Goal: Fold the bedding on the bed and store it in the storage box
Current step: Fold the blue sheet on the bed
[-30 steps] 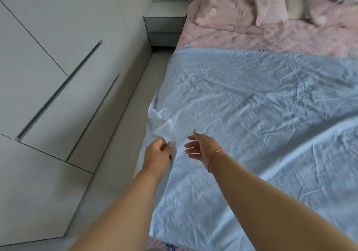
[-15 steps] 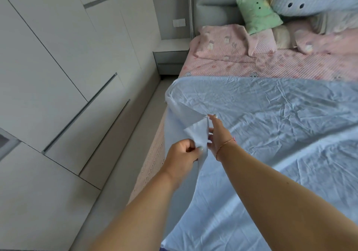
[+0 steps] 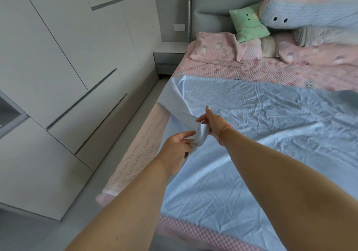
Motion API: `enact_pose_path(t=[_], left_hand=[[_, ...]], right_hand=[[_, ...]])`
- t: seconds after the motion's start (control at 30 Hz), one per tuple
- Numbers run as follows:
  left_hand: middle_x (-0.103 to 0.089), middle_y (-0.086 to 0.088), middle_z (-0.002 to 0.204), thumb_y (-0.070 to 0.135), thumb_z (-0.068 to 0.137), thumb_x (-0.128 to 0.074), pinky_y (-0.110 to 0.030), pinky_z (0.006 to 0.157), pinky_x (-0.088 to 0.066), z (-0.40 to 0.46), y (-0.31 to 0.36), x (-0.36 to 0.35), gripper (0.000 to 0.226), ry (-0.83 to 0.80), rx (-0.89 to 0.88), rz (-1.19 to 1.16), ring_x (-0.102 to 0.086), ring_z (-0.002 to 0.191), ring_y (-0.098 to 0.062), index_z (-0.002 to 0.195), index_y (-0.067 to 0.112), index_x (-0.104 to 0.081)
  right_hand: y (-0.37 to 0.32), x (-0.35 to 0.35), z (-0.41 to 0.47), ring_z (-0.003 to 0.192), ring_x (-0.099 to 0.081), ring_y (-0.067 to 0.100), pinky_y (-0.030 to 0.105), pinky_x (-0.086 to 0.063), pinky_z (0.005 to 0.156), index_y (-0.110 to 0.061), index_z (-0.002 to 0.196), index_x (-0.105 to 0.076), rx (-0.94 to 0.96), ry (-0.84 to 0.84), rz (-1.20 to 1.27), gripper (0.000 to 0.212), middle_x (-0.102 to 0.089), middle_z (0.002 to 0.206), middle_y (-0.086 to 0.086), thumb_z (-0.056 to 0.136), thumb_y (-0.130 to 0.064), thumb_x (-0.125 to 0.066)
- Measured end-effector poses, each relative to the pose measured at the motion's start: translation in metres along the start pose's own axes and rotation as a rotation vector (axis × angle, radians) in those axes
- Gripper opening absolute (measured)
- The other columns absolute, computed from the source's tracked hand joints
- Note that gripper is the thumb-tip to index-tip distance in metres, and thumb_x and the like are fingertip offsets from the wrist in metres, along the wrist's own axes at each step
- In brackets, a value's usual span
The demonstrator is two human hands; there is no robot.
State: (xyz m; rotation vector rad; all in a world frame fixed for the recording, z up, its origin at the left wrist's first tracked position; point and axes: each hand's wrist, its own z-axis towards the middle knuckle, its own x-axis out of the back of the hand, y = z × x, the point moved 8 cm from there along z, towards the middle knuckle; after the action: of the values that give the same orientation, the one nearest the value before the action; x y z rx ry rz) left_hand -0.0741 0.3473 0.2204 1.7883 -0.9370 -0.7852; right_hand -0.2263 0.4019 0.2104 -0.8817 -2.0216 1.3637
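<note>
A wrinkled light blue sheet (image 3: 261,134) lies spread over the bed, on top of a pink checked cover (image 3: 271,72). Its left edge is lifted off the mattress and bunched between my hands. My left hand (image 3: 178,144) holds the bunched cloth from below with its fingers around it. Just right of it, my right hand (image 3: 211,123) pinches the same edge, forefinger pointing up, a thin bracelet on the wrist. No storage box is in view.
Pink pillows (image 3: 215,45), a green cushion (image 3: 248,24) and a blue-and-pink bolster (image 3: 310,12) lie against the grey headboard. A white nightstand (image 3: 168,55) stands at the bed's far left corner. White wardrobe doors (image 3: 58,76) line a narrow floor strip on the left.
The sheet's left edge has been pulled up off the mattress and gathered. My right hand has closed onto it beside my left. The camera has tilted up toward the headboard.
</note>
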Motion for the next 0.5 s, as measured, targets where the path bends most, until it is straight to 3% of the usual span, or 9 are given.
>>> enact_pose_path(t=[0.1,0.17,0.27,0.33,0.4,0.5], left_hand=[[-0.071,-0.012,0.101,-0.005,0.087,-0.059,-0.037,0.100,-0.047,-0.003,-0.005,-0.014,0.037,0.068,0.006,0.087,-0.065,0.099,-0.026,0.120,0.010,-0.063],[-0.072,-0.010,0.098,0.002,0.084,-0.066,-0.038,0.097,-0.049,-0.003,-0.010,-0.020,0.026,0.165,-0.012,0.135,-0.065,0.100,-0.029,0.106,0.016,-0.069],[-0.065,-0.007,0.078,0.015,0.082,-0.062,-0.039,0.079,-0.051,-0.012,-0.016,-0.019,0.006,0.554,0.012,0.193,-0.057,0.074,-0.026,0.079,0.018,-0.067],[-0.059,-0.011,0.068,0.025,0.087,-0.053,-0.035,0.058,-0.048,-0.025,-0.028,-0.033,0.014,0.704,0.150,0.007,-0.048,0.058,-0.024,0.081,0.016,-0.060],[-0.064,-0.018,0.079,0.042,0.098,-0.043,-0.032,0.056,-0.048,-0.031,-0.041,-0.079,0.028,0.624,0.290,-0.352,-0.056,0.060,-0.024,0.086,0.018,-0.053],[-0.065,-0.028,0.107,0.059,0.098,-0.033,-0.041,0.071,-0.058,-0.019,-0.041,-0.143,0.052,0.426,0.273,-0.753,-0.070,0.080,-0.035,0.107,0.015,-0.057]], right_hand=[[0.002,0.030,-0.008,0.066,-0.052,0.017,0.027,-0.045,0.059,-0.010,0.069,-0.063,0.016,0.039,0.147,0.055,-0.058,0.071,0.007,0.098,-0.048,-0.036],[0.005,0.041,-0.012,0.066,-0.053,0.017,0.028,-0.047,0.059,-0.008,0.068,-0.060,0.005,0.004,0.222,0.053,-0.057,0.071,0.009,0.099,-0.045,-0.037],[0.003,0.063,-0.017,0.067,-0.055,0.018,0.028,-0.050,0.057,-0.005,0.071,-0.060,0.011,-0.049,0.304,0.051,-0.058,0.075,0.012,0.099,-0.041,-0.038],[0.002,0.075,-0.016,0.071,-0.059,0.020,0.029,-0.053,0.058,-0.004,0.071,-0.062,0.029,-0.081,0.343,0.050,-0.061,0.078,0.014,0.099,-0.039,-0.040],[0.001,0.085,-0.017,0.074,-0.061,0.023,0.031,-0.053,0.062,-0.005,0.073,-0.063,0.047,-0.137,0.303,0.045,-0.064,0.082,0.017,0.098,-0.035,-0.042],[0.007,0.106,-0.022,0.077,-0.061,0.023,0.032,-0.053,0.066,-0.006,0.075,-0.065,0.076,-0.207,0.195,0.039,-0.067,0.084,0.018,0.096,-0.031,-0.045]])
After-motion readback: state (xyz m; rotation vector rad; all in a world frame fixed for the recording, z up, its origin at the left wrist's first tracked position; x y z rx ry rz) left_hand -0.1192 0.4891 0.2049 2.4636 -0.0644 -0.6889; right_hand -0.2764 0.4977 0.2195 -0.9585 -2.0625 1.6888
